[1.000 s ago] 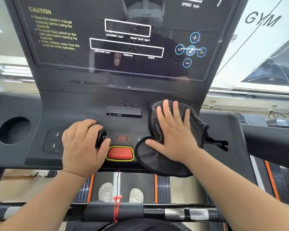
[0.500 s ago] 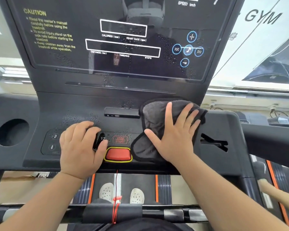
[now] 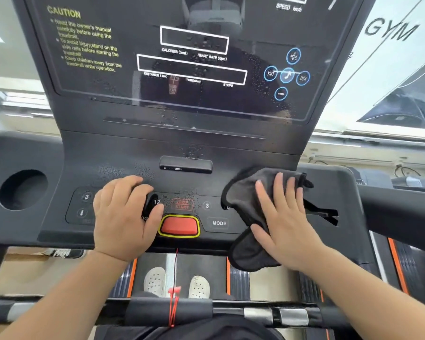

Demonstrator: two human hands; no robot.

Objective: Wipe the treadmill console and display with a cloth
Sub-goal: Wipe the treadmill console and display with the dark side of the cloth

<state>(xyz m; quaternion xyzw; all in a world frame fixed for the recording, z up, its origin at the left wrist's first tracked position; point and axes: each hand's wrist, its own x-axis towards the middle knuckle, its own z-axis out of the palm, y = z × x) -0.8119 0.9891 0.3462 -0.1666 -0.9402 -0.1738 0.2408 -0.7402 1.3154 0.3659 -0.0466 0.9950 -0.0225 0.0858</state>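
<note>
The display (image 3: 182, 69) rises ahead of me, speckled with droplets. Below it, on the right side of the console (image 3: 108, 155), my right hand (image 3: 287, 222) presses the grey cloth (image 3: 245, 192) flat, fingers spread wide. My left hand (image 3: 123, 217) rests loosely curled on the buttons (image 3: 86, 197), holding nothing

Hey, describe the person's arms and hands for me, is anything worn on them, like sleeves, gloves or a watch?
Nothing worn shows on either arm. The left hand and right hand are bare, with no gloves, and no rings show on the fingers in view. The left forearm and right forearm are uncovered down to the picture's edge, with no sleeve, watch or bracelet in sight.
</note>
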